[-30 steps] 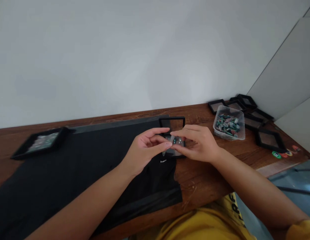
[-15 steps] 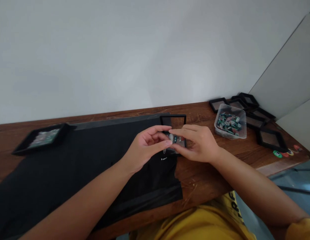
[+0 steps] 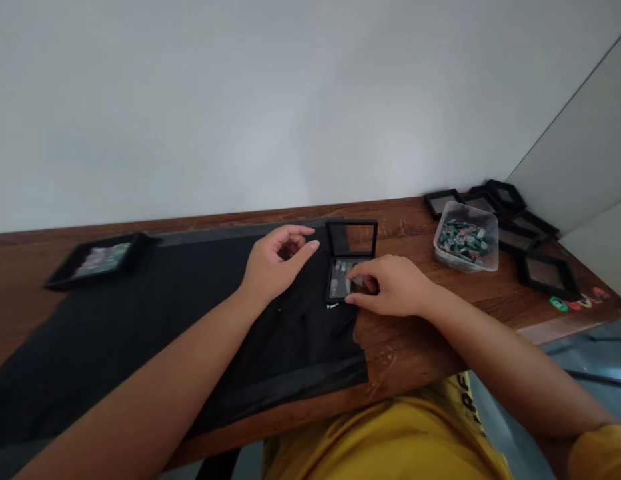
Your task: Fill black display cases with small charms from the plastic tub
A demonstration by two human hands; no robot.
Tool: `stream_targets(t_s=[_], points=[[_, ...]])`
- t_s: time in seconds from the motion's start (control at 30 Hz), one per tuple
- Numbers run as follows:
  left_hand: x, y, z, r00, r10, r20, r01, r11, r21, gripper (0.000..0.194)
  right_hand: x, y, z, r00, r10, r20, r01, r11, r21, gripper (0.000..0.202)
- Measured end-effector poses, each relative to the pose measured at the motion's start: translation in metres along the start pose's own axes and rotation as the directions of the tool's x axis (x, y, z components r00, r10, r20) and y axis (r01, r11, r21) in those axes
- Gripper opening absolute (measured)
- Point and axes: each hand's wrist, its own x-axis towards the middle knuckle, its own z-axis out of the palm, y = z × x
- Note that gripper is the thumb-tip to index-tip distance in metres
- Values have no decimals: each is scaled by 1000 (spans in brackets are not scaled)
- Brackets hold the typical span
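Note:
A small black display frame (image 3: 351, 238) stands hinged open on the edge of the black cloth (image 3: 290, 327). Several small polished stones (image 3: 341, 267) lie in its lower half. My right hand (image 3: 393, 285) reaches over that half from the right, covering part of it. A pale elongated stone (image 3: 347, 286) sits between its index fingertip and thumb, against the frame's inner surface. To the left of the frame, my left hand (image 3: 280, 263) hovers above the cloth, fingers curved, thumb apart and nothing between them.
A clear plastic tub (image 3: 465, 239) of green and reddish stones stands to the right. Several black frames (image 3: 547, 273) lie beyond it, near small coloured discs (image 3: 559, 304). Another frame holding stones (image 3: 101, 259) rests at the left. A white wall (image 3: 240, 107) closes off the back.
My hands were together over the frame, fingertips around a pale stone. The left hand has drawn away leftward and holds nothing; the right has lowered its fingertips into the frame.

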Motion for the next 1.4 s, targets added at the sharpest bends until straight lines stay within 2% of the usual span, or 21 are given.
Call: stream_targets(t_s=[0.17,0.4,0.63,0.83,1.07,1.4], points=[[-2,-5,1,997,58,47,-62,993,104,34,1,-1,1,999,26,25,-25,999,-36,33],[-2,-13,5,988,21,155,-45,987,157,48,3,-1,4,999,48,24,-47,998,-41,36],[-2,-13,6,985,5,171,-34,986,166,49,2,-1,4,999,43,4,-43,999,-34,34],[-2,-14,6,985,15,173,-44,985,168,45,1,0,8,998,-29,-55,30,999,15,34],[-1,-14,5,984,14,176,-44,985,168,42,1,2,10,991,-127,-31,126,991,-34,18],[0,-12,6,984,9,179,-41,983,179,43,2,3,10,989,-146,-8,146,989,-39,21]])
